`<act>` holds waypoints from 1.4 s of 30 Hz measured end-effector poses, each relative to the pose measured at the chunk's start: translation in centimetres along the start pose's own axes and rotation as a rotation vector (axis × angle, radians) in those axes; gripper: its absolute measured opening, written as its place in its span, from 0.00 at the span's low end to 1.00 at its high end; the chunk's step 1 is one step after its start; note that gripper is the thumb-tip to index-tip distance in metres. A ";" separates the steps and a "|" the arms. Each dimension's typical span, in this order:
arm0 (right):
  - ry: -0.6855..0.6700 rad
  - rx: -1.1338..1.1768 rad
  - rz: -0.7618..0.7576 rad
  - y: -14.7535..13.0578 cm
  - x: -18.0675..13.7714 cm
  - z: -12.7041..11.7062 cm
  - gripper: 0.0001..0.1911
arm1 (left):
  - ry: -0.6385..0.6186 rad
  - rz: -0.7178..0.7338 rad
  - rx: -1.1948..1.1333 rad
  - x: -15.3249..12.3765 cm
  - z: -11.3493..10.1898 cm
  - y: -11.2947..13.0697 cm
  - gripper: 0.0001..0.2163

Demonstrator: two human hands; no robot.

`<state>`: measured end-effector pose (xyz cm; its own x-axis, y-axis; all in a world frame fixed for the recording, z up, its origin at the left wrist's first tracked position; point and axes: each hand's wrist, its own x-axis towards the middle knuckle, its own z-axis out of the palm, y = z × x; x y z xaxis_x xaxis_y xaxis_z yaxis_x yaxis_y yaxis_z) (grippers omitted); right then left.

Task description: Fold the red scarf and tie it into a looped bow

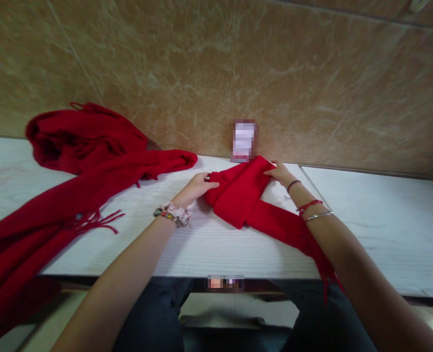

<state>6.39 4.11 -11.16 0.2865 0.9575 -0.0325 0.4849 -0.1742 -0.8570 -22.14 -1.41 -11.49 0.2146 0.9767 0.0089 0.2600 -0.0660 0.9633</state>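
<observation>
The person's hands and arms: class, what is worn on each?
The left hand has a pale pink scrunchie and a beaded bracelet at its wrist. Above the right hand are a thin dark band, a red bracelet and a silver-coloured bangle. No gloves or sleeves show.

I am looking into an indoor room, and from here I cannot tell whether it is a home or a small workroom. The wall (187,73) is faced with brown marbled tile, crossed by thin pale seams (74,51). A white wood-grain table (385,215) runs along it, and pale floor (202,303) shows beneath. The red scarves (234,200) on top would suit either kind of room.
</observation>
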 end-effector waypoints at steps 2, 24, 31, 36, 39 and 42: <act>-0.043 0.058 0.011 0.4 -0.3 -0.4 0.28 | -0.072 -0.089 -0.033 -0.5 -0.3 0.5 0.11; -0.473 -0.851 -0.918 0.8 -12.4 1.5 0.27 | -0.276 0.415 1.098 -0.6 1.5 1.0 0.19; -0.477 -0.806 -1.100 0.5 -14.1 0.2 0.28 | -0.202 0.433 1.086 -0.3 1.7 -0.1 0.18; -0.453 -0.894 -1.138 -0.9 -16.1 3.0 0.31 | -0.277 0.432 1.079 0.5 1.2 -1.1 0.20; -0.465 -0.954 -1.141 -0.3 -16.6 3.8 0.27 | -0.253 0.376 1.119 0.8 1.3 -0.7 0.19; -0.482 -0.961 -1.187 0.5 -17.0 3.0 0.25 | -0.157 0.378 1.165 0.5 1.8 0.3 0.17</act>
<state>-0.72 -11.52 -12.61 -0.7990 0.5968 0.0737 0.6013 0.7919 0.1061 -20.23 -1.28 -11.65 0.5484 0.8267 0.1257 0.8231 -0.5602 0.0931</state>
